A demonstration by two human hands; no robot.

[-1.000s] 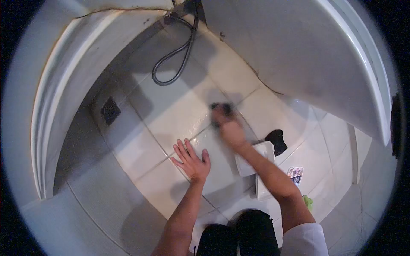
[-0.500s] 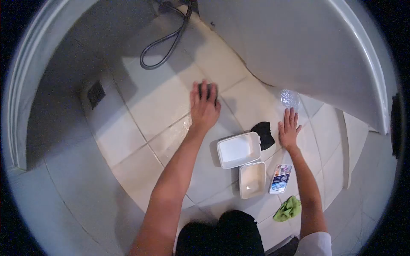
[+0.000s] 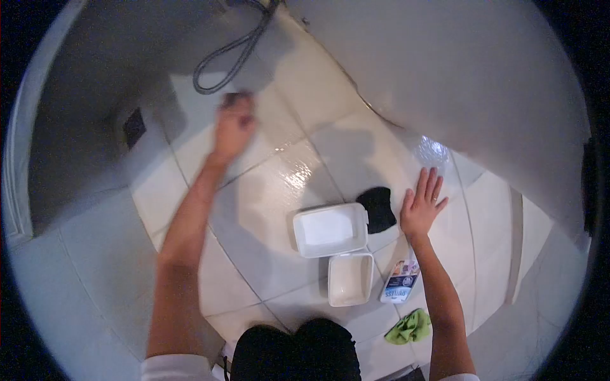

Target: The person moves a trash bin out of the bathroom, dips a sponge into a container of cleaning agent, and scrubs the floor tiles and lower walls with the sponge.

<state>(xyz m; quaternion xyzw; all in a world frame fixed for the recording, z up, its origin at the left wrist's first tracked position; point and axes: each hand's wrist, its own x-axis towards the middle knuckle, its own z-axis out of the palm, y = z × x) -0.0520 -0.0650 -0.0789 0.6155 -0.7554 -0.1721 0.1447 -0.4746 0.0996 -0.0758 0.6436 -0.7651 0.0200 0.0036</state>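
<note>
My left hand [image 3: 234,127], blurred by motion, presses a dark scrubbing pad [image 3: 236,99] to the tiled floor [image 3: 267,235]. Only the pad's far edge shows past the fingers. Palm down with fingers spread, my right hand [image 3: 419,206] rests on the tiles and holds nothing. Just left of it lies a black pad [image 3: 379,209] with a narrowed waist. Two white rectangular tubs, a wider one [image 3: 331,254] and a smaller one [image 3: 351,303], stand close together in front of my knees. A labelled white and blue pack [image 3: 400,281] lies near my right forearm.
A crumpled green cloth [image 3: 408,326] lies near my right knee. A looped grey hose [image 3: 238,60] hangs or lies at the far wall. There is a square drain [image 3: 134,128] at left, and a curved white panel [image 3: 457,70] at upper right. Wet patches [image 3: 297,178] shine on the tiles.
My left hand has swept left and farther away with the scrubbing pad, uncovering a shiny wet patch. My right hand stays planted on the floor. The whole view has shifted slightly.
</note>
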